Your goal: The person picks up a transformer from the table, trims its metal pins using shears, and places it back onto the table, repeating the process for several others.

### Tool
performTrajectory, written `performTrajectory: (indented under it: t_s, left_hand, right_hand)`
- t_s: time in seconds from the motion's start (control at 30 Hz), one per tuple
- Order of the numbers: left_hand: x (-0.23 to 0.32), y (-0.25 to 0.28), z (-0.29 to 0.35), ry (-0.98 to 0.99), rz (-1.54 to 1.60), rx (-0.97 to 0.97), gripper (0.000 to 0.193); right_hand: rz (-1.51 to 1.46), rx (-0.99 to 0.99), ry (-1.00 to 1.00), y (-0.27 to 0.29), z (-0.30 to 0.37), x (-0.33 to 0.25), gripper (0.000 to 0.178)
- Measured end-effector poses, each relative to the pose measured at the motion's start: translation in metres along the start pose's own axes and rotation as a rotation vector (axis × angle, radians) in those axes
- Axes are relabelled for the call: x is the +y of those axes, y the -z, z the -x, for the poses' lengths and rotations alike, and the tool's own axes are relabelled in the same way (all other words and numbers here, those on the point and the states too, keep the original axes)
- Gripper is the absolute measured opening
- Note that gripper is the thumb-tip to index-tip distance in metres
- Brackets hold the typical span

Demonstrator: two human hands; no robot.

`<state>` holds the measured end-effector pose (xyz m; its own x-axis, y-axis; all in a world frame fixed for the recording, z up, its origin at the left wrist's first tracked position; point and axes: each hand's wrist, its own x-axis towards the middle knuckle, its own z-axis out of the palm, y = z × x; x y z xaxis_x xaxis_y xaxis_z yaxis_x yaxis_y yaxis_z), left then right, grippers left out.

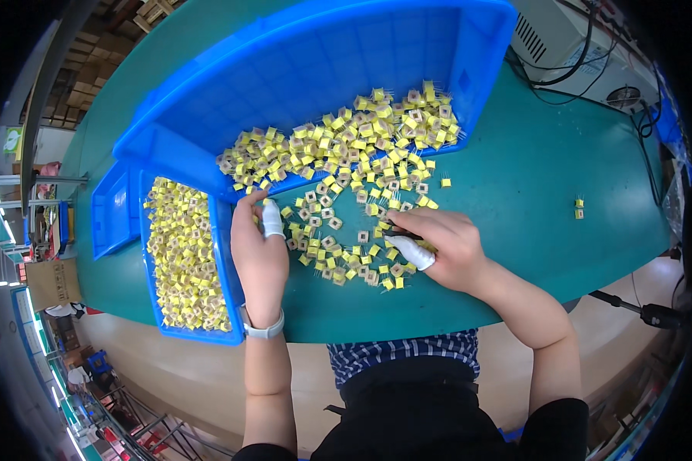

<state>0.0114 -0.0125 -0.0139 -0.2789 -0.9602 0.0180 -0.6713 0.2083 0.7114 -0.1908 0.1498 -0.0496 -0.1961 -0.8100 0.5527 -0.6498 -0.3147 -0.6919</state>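
Right grip (450, 244) is pinching a slim dark tool (397, 233) near small yellow parts (371, 209), probably for precision, left grip's (260, 250) closure being unclear.

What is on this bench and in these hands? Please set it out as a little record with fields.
Surface: green table
Left hand: beside the loose parts, thumb wrapped in white; whether it grips one is unclear
Right hand: pinching a thin dark tool, thumb also wrapped in white
Loose parts: many, small, yellow and beige, scattered between the hands
Large blue bin: beyond the hands, similar parts heaped at its near side
Smaller blue bin: left of the left hand, filled with similar parts
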Motion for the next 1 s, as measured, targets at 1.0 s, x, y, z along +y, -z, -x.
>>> performTrajectory:
  t_s: [1.0]
  left_hand:
    - [-0.019,0.011,-0.020,-0.239,-0.253,-0.140,0.026]
  right_hand:
    - [0.003,0.049,0.107,0.001,-0.004,-0.011,0.039]
